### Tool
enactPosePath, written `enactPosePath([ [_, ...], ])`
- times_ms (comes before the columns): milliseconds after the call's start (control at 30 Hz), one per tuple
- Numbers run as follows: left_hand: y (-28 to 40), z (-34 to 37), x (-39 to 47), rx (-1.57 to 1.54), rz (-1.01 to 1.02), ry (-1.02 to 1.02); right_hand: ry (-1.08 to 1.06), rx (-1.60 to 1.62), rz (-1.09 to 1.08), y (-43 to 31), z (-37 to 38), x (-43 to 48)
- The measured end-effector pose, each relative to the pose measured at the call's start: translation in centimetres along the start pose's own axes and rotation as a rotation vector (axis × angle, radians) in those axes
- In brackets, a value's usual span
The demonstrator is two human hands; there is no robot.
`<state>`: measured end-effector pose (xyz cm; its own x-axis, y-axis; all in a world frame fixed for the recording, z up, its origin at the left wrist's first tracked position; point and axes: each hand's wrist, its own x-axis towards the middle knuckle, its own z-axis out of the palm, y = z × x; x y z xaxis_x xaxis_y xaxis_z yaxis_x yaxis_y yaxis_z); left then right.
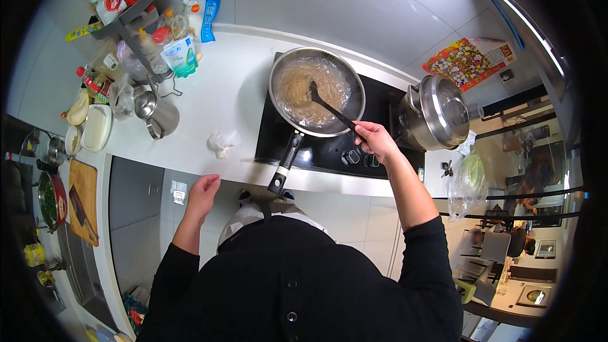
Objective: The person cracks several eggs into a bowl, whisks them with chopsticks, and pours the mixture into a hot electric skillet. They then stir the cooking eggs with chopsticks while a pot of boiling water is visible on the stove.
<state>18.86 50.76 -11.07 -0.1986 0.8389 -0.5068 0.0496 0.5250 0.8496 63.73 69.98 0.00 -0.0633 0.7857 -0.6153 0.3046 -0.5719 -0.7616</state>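
My right hand (375, 140) grips the handle of a black cooking utensil (332, 109). Its working end dips into a frying pan (359, 78) of thin, translucent noodles in liquid (304, 90). The pan sits on a black glass cooktop (323, 159), its black handle (286, 164) pointing towards me. My left hand (204, 194) hangs in front of the counter edge, fingers loosely curled together, with nothing seen in it. On the white counter (237, 76) nearest that hand lies a crumpled clear plastic bag (223, 143).
Right of the pan stands a lidded steel pot (430, 114); a bagged cabbage (471, 173) lies beyond it. At left are a steel jug (161, 116), a seasoning rack (133, 9), and a cutting board (78, 175) with a knife (80, 206). The counter edge runs before me.
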Motion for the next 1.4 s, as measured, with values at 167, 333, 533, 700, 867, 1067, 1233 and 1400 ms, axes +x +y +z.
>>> enactPosePath([
  [167,-0.6,0.1,0.4,-0.002,0.029,-0.003,0.031,-0.212,-0.091,-1.0,1.1,-1.5],
  [333,-0.5,0.1,0.7,0.044,0.030,0.010,0.207,-0.796,-0.381,-1.3,1.7,-4.0],
  [533,-0.1,-0.1,0.9,0.010,0.044,-0.003,0.421,-1.289,-0.570,-1.4,-1.0,-5.3],
  [700,-0.5,0.0,1.2,0.020,0.039,-0.004,0.562,-1.400,-0.672,-1.6,-3.2,-4.6],
  [867,-0.8,0.1,1.4,0.001,0.043,-0.011,0.674,-1.337,-0.668,-1.6,-5.4,-3.1],
  [1067,-1.0,-0.3,1.2,-0.026,0.080,-0.039,0.420,-0.708,-0.292,0.5,-5.6,0.3],
  [1233,-1.2,-0.6,1.1,0.008,0.042,-0.013,0.157,-0.114,0.049,1.7,-4.1,0.5],
  [1400,-1.1,-0.3,1.0,-0.002,0.042,-0.035,0.026,0.036,0.107,1.1,-1.4,-0.1],
])
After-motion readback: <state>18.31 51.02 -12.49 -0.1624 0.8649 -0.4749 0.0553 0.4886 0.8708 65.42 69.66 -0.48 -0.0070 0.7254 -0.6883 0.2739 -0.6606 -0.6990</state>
